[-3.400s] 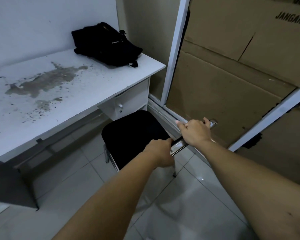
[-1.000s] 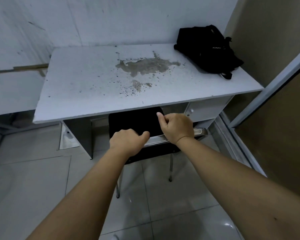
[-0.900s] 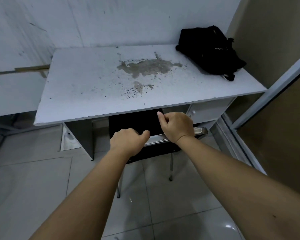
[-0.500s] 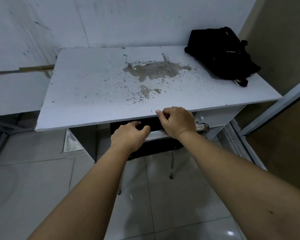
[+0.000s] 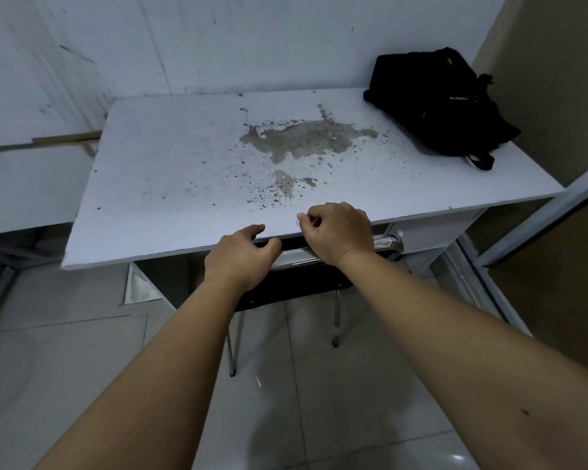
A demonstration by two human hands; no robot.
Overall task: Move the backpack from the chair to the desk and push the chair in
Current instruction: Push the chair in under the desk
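Note:
The black backpack (image 5: 435,106) lies on the far right corner of the white desk (image 5: 170,171). The black chair (image 5: 296,283) is tucked under the desk's front edge, and only its back panel, chrome top rail and two legs show. My left hand (image 5: 241,257) hovers at the rail's left end with fingers apart, holding nothing. My right hand (image 5: 336,232) sits above the rail at the desk's edge. Its fingers are curled on nothing and its wrist is over the chrome rail.
A dried brown stain (image 5: 306,139) marks the middle of the desk. A drawer unit (image 5: 431,232) hangs under the desk's right side, close to the chair. A metal partition frame (image 5: 540,215) runs along the right. Pale glossy floor tiles (image 5: 65,368) lie below.
The chair went from beside the partition to under the desk. In the last half second both hands came off the chrome rail; the left one opened.

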